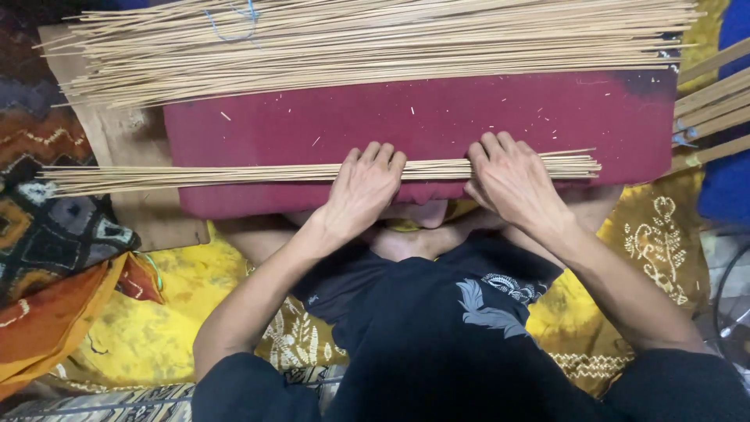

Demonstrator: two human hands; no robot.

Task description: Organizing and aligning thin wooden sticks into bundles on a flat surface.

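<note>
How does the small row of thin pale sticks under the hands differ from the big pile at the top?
The small row of thin pale sticks is sparse, and both hands press it flat; the big pile of thin pale sticks is thick and untouched. The row lies near the dark red cloth's front edge, the pile along its far edge. Both lie sideways.

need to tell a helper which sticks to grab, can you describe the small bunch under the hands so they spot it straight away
Start at the dark red cloth-covered board across the person's lap. Near its front edge lies a thin, flat row of pale sticks running left to right, with the left hand and right hand pressed flat on it. Unlike the much bigger heap of sticks at the far edge, it is sparse and has hands on it.
</note>
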